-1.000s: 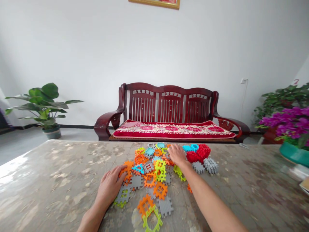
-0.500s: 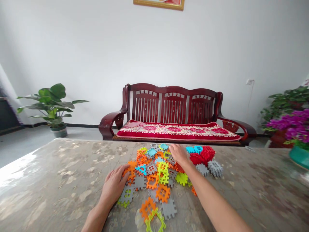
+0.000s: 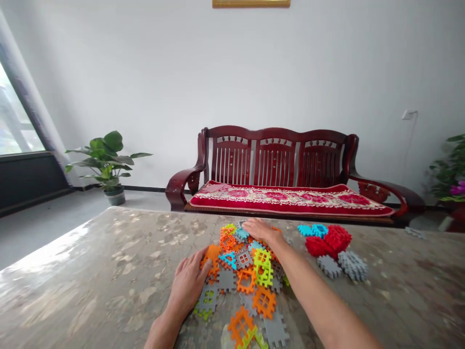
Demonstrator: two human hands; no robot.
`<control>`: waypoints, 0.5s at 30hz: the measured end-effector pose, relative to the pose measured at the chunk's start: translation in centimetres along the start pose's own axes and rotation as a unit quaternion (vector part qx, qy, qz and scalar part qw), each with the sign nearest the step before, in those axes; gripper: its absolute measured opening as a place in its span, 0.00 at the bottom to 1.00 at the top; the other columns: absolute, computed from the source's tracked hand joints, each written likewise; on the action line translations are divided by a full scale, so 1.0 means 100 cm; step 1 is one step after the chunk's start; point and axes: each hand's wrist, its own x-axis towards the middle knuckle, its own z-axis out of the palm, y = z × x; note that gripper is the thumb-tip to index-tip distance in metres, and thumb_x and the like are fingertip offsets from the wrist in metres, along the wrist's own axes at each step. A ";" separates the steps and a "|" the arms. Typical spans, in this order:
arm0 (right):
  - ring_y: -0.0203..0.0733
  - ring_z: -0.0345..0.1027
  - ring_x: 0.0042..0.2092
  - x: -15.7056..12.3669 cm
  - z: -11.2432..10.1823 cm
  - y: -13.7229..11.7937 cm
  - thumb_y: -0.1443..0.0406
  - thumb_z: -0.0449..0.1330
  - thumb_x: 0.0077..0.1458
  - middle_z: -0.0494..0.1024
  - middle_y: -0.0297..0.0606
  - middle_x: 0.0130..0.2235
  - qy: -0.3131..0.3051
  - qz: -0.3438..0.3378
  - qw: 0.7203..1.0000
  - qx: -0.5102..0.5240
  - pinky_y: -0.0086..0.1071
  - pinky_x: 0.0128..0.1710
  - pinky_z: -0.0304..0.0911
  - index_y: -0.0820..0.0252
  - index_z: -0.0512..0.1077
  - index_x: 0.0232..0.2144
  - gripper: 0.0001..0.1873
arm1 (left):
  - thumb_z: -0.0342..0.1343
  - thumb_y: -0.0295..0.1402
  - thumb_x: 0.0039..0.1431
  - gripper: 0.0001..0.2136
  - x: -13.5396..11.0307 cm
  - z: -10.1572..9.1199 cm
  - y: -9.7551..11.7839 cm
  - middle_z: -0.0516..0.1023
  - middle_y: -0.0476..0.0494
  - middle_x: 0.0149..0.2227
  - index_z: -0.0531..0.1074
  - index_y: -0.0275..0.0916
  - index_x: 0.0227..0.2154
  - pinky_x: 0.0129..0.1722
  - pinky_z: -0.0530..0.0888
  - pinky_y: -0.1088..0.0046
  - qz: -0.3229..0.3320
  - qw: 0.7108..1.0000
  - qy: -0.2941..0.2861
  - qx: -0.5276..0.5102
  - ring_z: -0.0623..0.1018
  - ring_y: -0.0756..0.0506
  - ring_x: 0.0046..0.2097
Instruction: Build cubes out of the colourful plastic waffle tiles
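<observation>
A heap of flat, notched plastic building tiles lies on the table before me, in orange, grey, lime and blue. My left hand rests at the heap's left edge, fingers stretched and thumb apart, touching an orange tile. Over the far side of the heap lies my right hand, palm down with fingers extended; the tiles under it are hidden. Between the hands are a blue triangular tile, lime tiles and an orange window tile. My right forearm covers part of the heap's right side.
Right of the heap sit sorted groups: blue tiles, red tiles and a grey stack. A patterned cover lies on the table. Beyond stand a wooden bench and a potted plant.
The view has turned left, so the scene sits further right. My right hand has shifted left across the far side of the heap, covering tiles that showed before. My left hand stays beside the orange tile.
</observation>
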 end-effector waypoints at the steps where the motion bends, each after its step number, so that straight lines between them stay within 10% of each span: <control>1: 0.40 0.64 0.57 -0.003 0.000 -0.003 0.55 0.48 0.63 0.75 0.31 0.54 -0.005 -0.019 1.000 0.006 0.36 0.59 0.52 0.45 0.74 0.47 0.18 | 0.42 0.41 0.64 0.21 0.000 0.000 0.000 0.74 0.42 0.56 0.65 0.44 0.57 0.61 0.58 0.58 0.002 1.000 0.001 0.000 0.72 0.43 0.57; 8: 0.39 0.67 0.54 -0.033 -0.008 -0.013 0.53 0.42 0.65 0.76 0.32 0.54 0.015 -0.064 0.997 0.045 0.30 0.54 0.58 0.51 0.74 0.48 0.23 | 0.41 0.43 0.64 0.21 0.000 -0.003 0.003 0.73 0.42 0.57 0.65 0.45 0.57 0.61 0.58 0.57 0.011 1.000 -0.009 -0.002 0.71 0.42 0.57; 15: 0.43 0.65 0.56 -0.056 -0.022 0.030 0.56 0.42 0.65 0.76 0.41 0.51 0.102 0.092 0.990 0.021 0.36 0.57 0.53 0.55 0.74 0.48 0.23 | 0.41 0.41 0.64 0.21 0.000 -0.003 0.004 0.73 0.44 0.57 0.66 0.46 0.57 0.62 0.58 0.57 0.005 1.000 -0.015 0.017 0.71 0.43 0.58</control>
